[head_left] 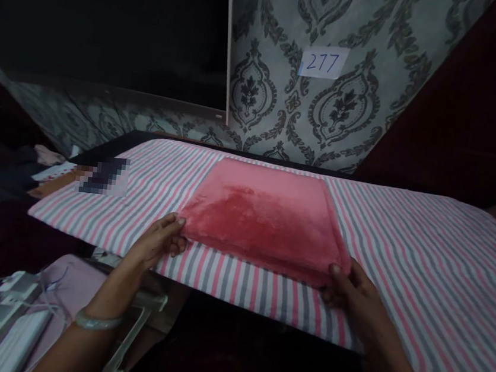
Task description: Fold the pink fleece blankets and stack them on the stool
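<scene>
A folded pink plush cloth (262, 217), darker red where its pile is brushed the other way, lies flat on a striped cover (419, 253). At its near left corner my left hand (163, 239) pinches the edge between thumb and fingers. My right hand (348, 287) grips the near right corner, thumb on top and fingers underneath. The cloth is roughly rectangular, with several layers showing along its near edge. What it is exactly, a towel or a small blanket, I cannot tell.
A large dark television screen (105, 20) hangs at the back left. A paper label (323, 62) reading 277 is on the patterned wall. Lower left, white power strips (15, 338) with cables lie near a pale hanger-like frame (135, 334). Clothes (17, 166) are piled at the far left.
</scene>
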Action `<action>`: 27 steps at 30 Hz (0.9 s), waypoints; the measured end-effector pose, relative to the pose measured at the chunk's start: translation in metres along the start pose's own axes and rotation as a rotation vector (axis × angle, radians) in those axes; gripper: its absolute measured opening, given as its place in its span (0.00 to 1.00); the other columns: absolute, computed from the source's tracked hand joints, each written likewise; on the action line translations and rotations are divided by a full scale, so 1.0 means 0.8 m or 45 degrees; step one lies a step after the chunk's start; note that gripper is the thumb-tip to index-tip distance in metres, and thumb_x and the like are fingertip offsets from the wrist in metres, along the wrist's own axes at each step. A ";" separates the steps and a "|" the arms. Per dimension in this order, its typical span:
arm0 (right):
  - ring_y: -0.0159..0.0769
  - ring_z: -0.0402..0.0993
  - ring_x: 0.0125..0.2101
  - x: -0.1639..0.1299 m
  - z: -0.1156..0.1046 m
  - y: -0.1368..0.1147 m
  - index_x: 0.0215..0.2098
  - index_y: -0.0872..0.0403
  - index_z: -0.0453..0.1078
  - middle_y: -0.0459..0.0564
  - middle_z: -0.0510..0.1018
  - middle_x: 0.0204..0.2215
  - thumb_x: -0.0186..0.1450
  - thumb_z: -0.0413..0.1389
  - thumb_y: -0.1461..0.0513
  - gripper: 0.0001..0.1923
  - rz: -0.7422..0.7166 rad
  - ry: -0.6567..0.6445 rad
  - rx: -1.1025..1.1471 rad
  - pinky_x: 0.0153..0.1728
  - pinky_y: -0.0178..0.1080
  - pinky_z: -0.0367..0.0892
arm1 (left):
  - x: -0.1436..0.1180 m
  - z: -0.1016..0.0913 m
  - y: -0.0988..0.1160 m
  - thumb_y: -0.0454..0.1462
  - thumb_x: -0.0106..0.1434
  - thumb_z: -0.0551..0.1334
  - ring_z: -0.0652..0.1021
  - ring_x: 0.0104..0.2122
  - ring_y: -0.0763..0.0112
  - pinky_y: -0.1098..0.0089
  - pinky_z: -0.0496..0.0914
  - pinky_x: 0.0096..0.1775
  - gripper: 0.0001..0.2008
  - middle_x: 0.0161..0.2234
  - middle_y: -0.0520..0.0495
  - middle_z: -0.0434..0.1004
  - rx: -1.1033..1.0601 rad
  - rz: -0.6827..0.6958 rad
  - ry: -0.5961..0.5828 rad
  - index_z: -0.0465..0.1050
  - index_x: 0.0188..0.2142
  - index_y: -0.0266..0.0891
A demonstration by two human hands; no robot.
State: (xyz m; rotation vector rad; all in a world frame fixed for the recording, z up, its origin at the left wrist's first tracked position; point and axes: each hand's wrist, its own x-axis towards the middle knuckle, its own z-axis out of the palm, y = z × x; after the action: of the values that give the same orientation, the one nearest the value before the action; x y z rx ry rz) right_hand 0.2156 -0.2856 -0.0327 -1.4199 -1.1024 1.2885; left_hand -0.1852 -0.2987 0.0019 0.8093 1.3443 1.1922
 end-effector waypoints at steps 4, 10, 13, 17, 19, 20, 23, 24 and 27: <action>0.29 0.68 0.17 -0.003 0.007 0.000 0.36 0.50 0.67 0.39 0.68 0.19 0.50 0.69 0.45 0.26 -0.085 0.131 0.124 0.18 0.31 0.65 | -0.007 0.003 0.001 0.53 0.49 0.71 0.76 0.19 0.71 0.76 0.66 0.18 0.25 0.21 0.52 0.75 0.212 0.158 0.079 0.64 0.33 0.41; 0.23 0.58 0.16 -0.012 0.017 -0.001 0.35 0.50 0.68 0.37 0.62 0.20 0.52 0.68 0.45 0.24 -0.170 0.175 0.164 0.14 0.28 0.55 | -0.010 0.008 0.005 0.53 0.51 0.69 0.71 0.15 0.75 0.76 0.63 0.18 0.23 0.17 0.53 0.73 0.296 0.236 0.114 0.65 0.33 0.40; 0.25 0.61 0.15 -0.010 0.014 0.000 0.36 0.50 0.67 0.38 0.64 0.20 0.53 0.67 0.44 0.25 -0.133 0.142 0.097 0.15 0.29 0.58 | -0.010 0.007 0.003 0.54 0.51 0.69 0.74 0.17 0.71 0.75 0.64 0.19 0.23 0.19 0.49 0.76 0.319 0.148 0.030 0.64 0.33 0.41; 0.35 0.72 0.17 -0.001 0.012 0.001 0.41 0.51 0.67 0.42 0.71 0.17 0.50 0.65 0.39 0.32 -0.047 0.063 0.023 0.18 0.34 0.66 | -0.001 0.007 0.002 0.54 0.49 0.71 0.77 0.20 0.67 0.73 0.67 0.21 0.26 0.21 0.48 0.77 0.213 0.077 -0.120 0.65 0.36 0.41; 0.35 0.71 0.17 0.004 0.012 0.001 0.39 0.52 0.66 0.42 0.72 0.17 0.49 0.66 0.40 0.32 -0.072 0.073 0.043 0.18 0.34 0.65 | 0.006 0.005 0.003 0.53 0.46 0.73 0.74 0.18 0.70 0.73 0.66 0.21 0.26 0.19 0.51 0.74 0.133 0.100 -0.078 0.66 0.34 0.40; 0.34 0.70 0.16 0.006 0.011 0.001 0.37 0.51 0.66 0.41 0.71 0.16 0.49 0.66 0.41 0.30 -0.096 0.092 0.055 0.17 0.33 0.64 | 0.009 0.004 0.004 0.53 0.44 0.74 0.72 0.18 0.73 0.74 0.66 0.21 0.26 0.18 0.54 0.72 0.101 0.140 -0.015 0.66 0.32 0.40; 0.30 0.65 0.14 0.007 0.007 0.002 0.33 0.51 0.65 0.40 0.70 0.15 0.51 0.66 0.44 0.25 -0.140 0.134 0.051 0.16 0.32 0.59 | 0.015 -0.002 0.007 0.51 0.37 0.76 0.67 0.17 0.79 0.77 0.62 0.21 0.27 0.17 0.58 0.67 0.094 0.256 0.222 0.66 0.27 0.39; 0.30 0.64 0.14 0.007 0.004 0.003 0.32 0.51 0.65 0.39 0.69 0.14 0.51 0.65 0.44 0.24 -0.138 0.125 0.033 0.16 0.32 0.58 | 0.015 -0.003 0.007 0.52 0.36 0.76 0.65 0.16 0.80 0.78 0.60 0.20 0.28 0.16 0.59 0.65 0.135 0.245 0.260 0.66 0.26 0.39; 0.30 0.63 0.14 0.006 -0.003 0.003 0.34 0.51 0.66 0.39 0.68 0.14 0.53 0.63 0.43 0.24 -0.127 0.030 -0.029 0.17 0.32 0.58 | 0.010 -0.006 0.009 0.56 0.36 0.75 0.60 0.15 0.80 0.78 0.55 0.18 0.29 0.13 0.59 0.61 0.299 0.168 0.217 0.65 0.23 0.39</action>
State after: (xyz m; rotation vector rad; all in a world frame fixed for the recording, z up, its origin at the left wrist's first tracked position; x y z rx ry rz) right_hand 0.2184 -0.2818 -0.0361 -1.3755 -1.1607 1.1894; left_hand -0.1920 -0.2901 0.0059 0.9936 1.6129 1.2425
